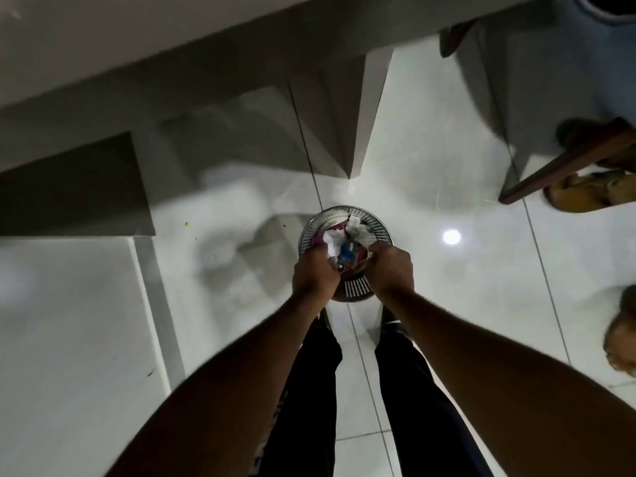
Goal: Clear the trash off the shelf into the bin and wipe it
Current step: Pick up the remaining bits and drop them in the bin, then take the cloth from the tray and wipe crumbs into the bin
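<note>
A round perforated metal bin (377, 224) stands on the white tiled floor between my feet and a grey shelf unit. Crumpled trash (347, 235), white paper with blue and magenta wrappers, fills its top. My left hand (315, 271) is curled at the bin's left side, fingers closed on the white paper. My right hand (390, 270) is curled at the right side, fingers closed into the trash. Both hands cover the bin's near rim. The white shelf (69, 321) lies low at the left; its top looks bare apart from a small dark speck.
Grey stepped shelf panels (213, 108) rise behind the bin. A wooden chair leg (564, 166) and brown sandals (592, 192) are at the right, another sandal (623, 339) lower right. A bright lamp reflection shines on the floor tiles.
</note>
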The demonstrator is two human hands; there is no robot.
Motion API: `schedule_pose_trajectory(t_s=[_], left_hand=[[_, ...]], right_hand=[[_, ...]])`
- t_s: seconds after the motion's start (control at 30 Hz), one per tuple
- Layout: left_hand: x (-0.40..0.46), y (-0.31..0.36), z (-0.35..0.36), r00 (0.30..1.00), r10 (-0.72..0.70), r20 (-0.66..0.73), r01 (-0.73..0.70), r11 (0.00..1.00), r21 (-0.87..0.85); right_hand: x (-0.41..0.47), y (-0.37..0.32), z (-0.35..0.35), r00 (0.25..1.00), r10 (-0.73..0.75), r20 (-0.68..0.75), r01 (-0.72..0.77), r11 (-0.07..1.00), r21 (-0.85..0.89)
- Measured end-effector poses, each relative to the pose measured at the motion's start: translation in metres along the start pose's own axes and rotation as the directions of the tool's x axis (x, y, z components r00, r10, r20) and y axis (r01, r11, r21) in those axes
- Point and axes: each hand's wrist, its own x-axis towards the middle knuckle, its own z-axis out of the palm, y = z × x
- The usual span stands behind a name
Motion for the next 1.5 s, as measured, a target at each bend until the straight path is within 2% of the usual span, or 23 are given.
schedule_pose_trajectory(t_s=[0.13, 0.23, 0.3, 0.43, 0.5, 0.57, 0.67, 0.73, 0.83, 0.93, 1.1, 1.27, 1.4, 1.5], left_hand=[[-0.037, 0.026, -0.056, 0.983, 0.163, -0.086, -0.161, 0.987, 0.028], [-0.090, 0.063, -0.124, 0.929, 0.334, -0.157, -0.338, 0.941, 0.000], [-0.130, 0.088, -0.170, 0.850, 0.479, -0.220, -0.486, 0.873, 0.025], [-0.190, 0.132, -0.268, 0.608, 0.677, -0.416, -0.706, 0.700, 0.108], [-0.203, 0.150, -0.312, 0.523, 0.713, -0.468, -0.732, 0.657, 0.182], [-0.205, 0.162, -0.355, 0.484, 0.710, -0.511, -0.721, 0.654, 0.227], [-0.191, 0.176, -0.400, 0.528, 0.638, -0.560, -0.643, 0.731, 0.227], [-0.178, 0.186, -0.421, 0.576, 0.624, -0.528, -0.599, 0.762, 0.246], [-0.150, 0.213, -0.442, 0.683, 0.601, -0.414, -0.515, 0.799, 0.311], [-0.113, 0.248, -0.457, 0.713, 0.593, -0.376, -0.482, 0.803, 0.351], [-0.041, 0.294, -0.462, 0.768, 0.526, -0.366, -0.370, 0.830, 0.418], [0.036, 0.323, -0.457, 0.839, 0.412, -0.355, -0.277, 0.886, 0.373], [0.076, 0.326, -0.450, 0.881, 0.322, -0.345, -0.188, 0.910, 0.371], [0.094, 0.325, -0.436, 0.898, 0.250, -0.361, -0.116, 0.929, 0.352]], right_hand=[[-0.035, -0.016, -0.042, 0.987, -0.111, -0.119, 0.122, 0.989, 0.089], [-0.081, -0.039, -0.100, 0.948, -0.203, -0.247, 0.243, 0.959, 0.144], [-0.114, -0.057, -0.141, 0.915, -0.242, -0.324, 0.307, 0.937, 0.165], [-0.170, -0.102, -0.233, 0.823, -0.261, -0.505, 0.394, 0.902, 0.175], [-0.185, -0.128, -0.270, 0.788, -0.243, -0.566, 0.404, 0.897, 0.179], [-0.194, -0.156, -0.307, 0.748, -0.270, -0.606, 0.435, 0.890, 0.140], [-0.187, -0.193, -0.356, 0.700, -0.389, -0.599, 0.497, 0.868, 0.016], [-0.174, -0.215, -0.387, 0.707, -0.430, -0.561, 0.501, 0.865, -0.032], [-0.141, -0.242, -0.433, 0.739, -0.470, -0.483, 0.485, 0.869, -0.102], [-0.097, -0.255, -0.479, 0.755, -0.497, -0.427, 0.466, 0.865, -0.183], [0.000, -0.257, -0.547, 0.830, -0.417, -0.370, 0.371, 0.909, -0.190], [0.122, -0.253, -0.585, 0.873, -0.382, -0.302, 0.330, 0.920, -0.212], [0.190, -0.245, -0.581, 0.913, -0.317, -0.256, 0.282, 0.945, -0.165], [0.226, -0.240, -0.562, 0.947, -0.294, -0.127, 0.252, 0.929, -0.271]])
